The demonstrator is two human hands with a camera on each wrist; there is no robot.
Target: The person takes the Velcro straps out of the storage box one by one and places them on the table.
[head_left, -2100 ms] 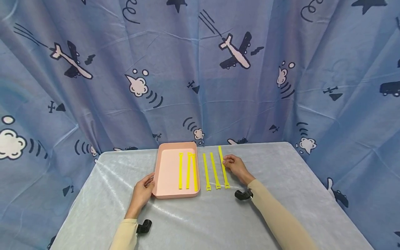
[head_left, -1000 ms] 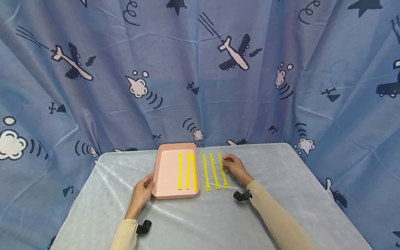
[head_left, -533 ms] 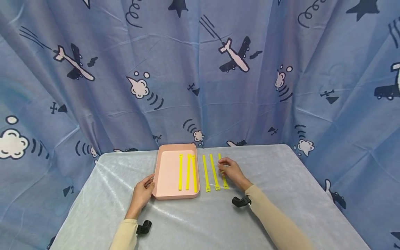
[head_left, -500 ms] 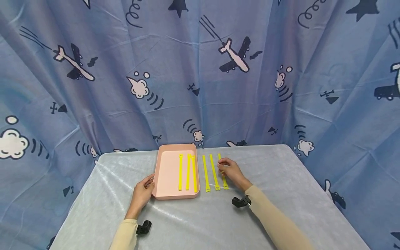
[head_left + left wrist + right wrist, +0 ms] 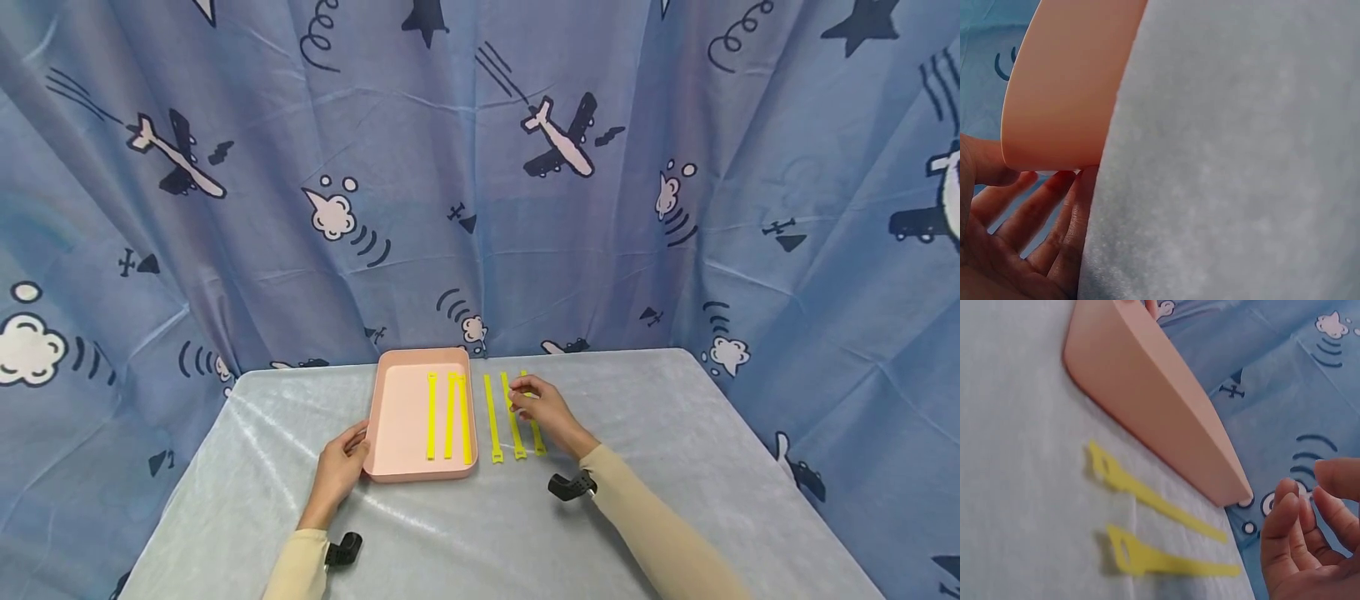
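Observation:
A pink tray (image 5: 420, 478) lies on the table with three yellow cable ties (image 5: 431, 417) lengthwise in its right half. My left hand (image 5: 340, 468) touches the tray's left side; in the left wrist view its fairly straight fingers and thumb meet the outer wall. Right of the tray lie three more ties side by side: a left one (image 5: 492, 421), a middle one (image 5: 517, 437) and a right one (image 5: 537, 439). My right hand (image 5: 549, 414) hovers over the middle and right ties, partly hiding them. In the right wrist view, its loosely bent fingers and thumb stand apart with nothing between them.
Pale grey cloth covers the table (image 5: 450, 542). Behind its far edge hangs a blue patterned curtain (image 5: 420, 167). Each wrist wears a black camera mount, one on the left (image 5: 344, 549) and one on the right (image 5: 572, 486).
The right tie's raised far end came down to line up with the other two. My right hand has left it and moved left toward the middle tie. My left hand stays at the tray.

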